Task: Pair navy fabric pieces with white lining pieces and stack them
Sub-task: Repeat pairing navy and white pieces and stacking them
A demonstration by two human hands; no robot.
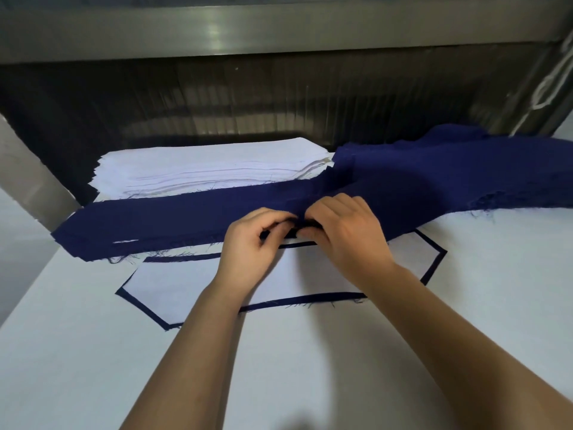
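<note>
Matt navy cloth (pixel 192 218) with frayed edges, smooth white lining stack (pixel 210 169), brushed metal rail (pixel 279 29).

Two hands (pixel 257 240) (pixel 344 237), two fabric stacks (pixel 210 169) (pixel 449 172), one pair (pixel 186 283)

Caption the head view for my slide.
Left hand and right hand pinch the edge of navy fabric; white lining stack behind.

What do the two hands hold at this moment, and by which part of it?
The left hand and the right hand both pinch the navy fabric with their fingers, side by side, at its near, frayed edge.
</note>
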